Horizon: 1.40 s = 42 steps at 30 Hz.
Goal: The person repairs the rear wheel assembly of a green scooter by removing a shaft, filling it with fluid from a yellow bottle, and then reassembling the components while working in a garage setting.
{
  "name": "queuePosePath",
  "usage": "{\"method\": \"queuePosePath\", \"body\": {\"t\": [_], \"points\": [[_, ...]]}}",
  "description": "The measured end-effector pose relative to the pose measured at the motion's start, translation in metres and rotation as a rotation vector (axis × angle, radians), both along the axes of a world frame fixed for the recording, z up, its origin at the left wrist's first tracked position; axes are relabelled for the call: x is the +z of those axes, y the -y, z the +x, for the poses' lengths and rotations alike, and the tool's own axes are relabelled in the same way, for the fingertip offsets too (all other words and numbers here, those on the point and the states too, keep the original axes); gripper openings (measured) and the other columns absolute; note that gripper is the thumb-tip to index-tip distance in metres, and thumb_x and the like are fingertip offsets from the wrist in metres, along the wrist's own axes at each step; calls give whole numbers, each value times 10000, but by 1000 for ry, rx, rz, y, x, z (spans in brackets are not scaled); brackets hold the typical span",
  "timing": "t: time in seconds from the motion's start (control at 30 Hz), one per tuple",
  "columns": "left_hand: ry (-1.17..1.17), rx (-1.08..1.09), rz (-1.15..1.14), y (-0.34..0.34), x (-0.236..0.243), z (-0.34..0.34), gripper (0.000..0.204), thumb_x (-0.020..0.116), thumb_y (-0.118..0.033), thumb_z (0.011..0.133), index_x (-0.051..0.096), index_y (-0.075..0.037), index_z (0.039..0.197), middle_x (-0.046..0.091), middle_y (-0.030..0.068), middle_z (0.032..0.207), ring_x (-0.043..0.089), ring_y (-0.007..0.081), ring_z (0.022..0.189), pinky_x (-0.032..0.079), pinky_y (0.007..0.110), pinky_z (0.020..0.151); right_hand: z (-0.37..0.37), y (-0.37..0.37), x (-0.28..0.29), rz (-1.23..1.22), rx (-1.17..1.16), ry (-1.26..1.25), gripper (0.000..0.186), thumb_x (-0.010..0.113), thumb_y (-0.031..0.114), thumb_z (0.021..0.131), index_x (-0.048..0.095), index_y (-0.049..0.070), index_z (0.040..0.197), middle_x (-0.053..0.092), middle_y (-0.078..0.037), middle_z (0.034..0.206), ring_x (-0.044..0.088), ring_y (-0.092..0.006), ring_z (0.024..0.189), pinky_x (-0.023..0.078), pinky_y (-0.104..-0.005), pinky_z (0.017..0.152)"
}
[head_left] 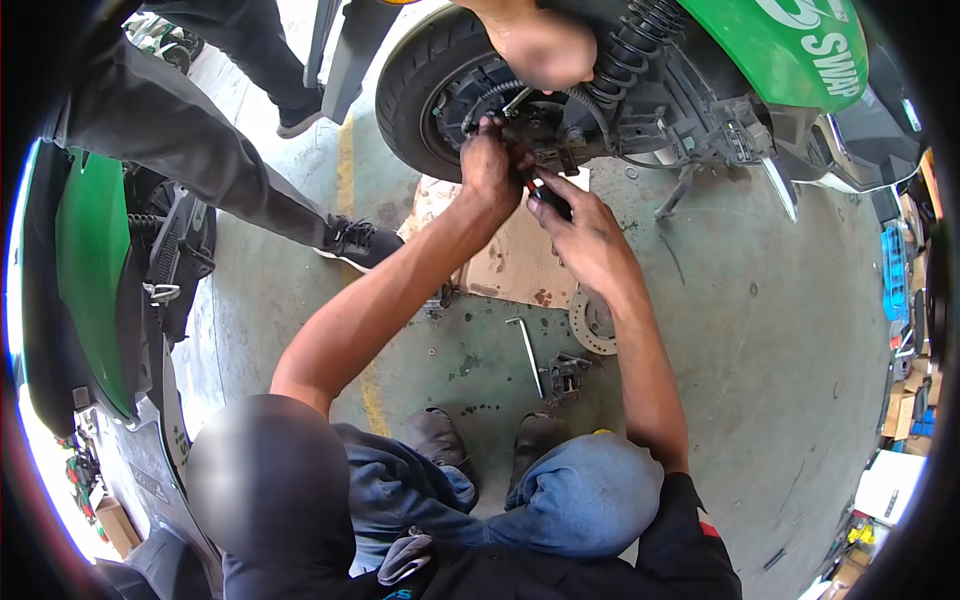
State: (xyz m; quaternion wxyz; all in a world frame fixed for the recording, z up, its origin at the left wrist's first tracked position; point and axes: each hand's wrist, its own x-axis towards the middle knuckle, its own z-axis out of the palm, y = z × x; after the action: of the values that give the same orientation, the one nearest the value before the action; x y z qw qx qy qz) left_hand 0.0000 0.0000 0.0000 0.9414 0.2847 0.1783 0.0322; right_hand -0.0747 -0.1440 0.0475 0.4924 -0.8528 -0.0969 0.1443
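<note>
My left hand (487,162) is at the hub of a scooter wheel (415,95), its fingers closed on something dark I cannot make out. Close beside it, my right hand (590,232) grips a tool with a black handle (553,200) and a bit of red near its front end. The tool's tip is hidden among my fingers and dark parts. Above my hands, a coil-spring shock absorber (640,45) and hoses run beside the wheel. Below them lies a stained cardboard sheet (510,270).
On the floor are a brake disc (592,325), a hex key (527,355) and a dark brake caliper-like part (567,377). A standing person's shoe (365,243) is left of the cardboard. Another person leans in above the wheel. A green scooter (90,270) stands at left.
</note>
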Motion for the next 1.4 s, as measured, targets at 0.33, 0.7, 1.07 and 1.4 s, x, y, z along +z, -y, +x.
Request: {"method": "queuePosePath", "body": {"t": [0.33,0.7,1.07,1.4], "points": [[38,-61,93,15,5,-5,237,361,-269,1084,471,-127,929,373,-18,663,302,113,522,309,273,508,-9,7,-13,40,-82,-29,477,590,273,972,530,46,1386,641,-253,1228,623,-382,1143,459,-412,1001],[87,-111,102,8,8,-10,248,352,-289,1087,456,-130,927,359,-22,661,290,103,528,285,265,487,-10,2,-18,59,-79,-45,491,600,299,968,536,48,1384,644,-252,1223,630,-381,1133,462,-413,996],[15,-177,117,0,15,-5,221,346,-239,1076,450,-162,897,339,-43,649,268,96,525,248,257,479,-12,-8,-24,97,-88,7,485,611,270,981,524,60,1409,580,-76,879,531,-160,722,457,-312,649],[33,-172,158,-1,13,-1,233,351,-246,1068,459,-142,888,363,-26,662,299,100,531,277,261,486,-9,-9,-24,115,-94,30,482,619,255,984,522,73,1419,559,-3,733,489,-79,550,449,-276,510]]}}
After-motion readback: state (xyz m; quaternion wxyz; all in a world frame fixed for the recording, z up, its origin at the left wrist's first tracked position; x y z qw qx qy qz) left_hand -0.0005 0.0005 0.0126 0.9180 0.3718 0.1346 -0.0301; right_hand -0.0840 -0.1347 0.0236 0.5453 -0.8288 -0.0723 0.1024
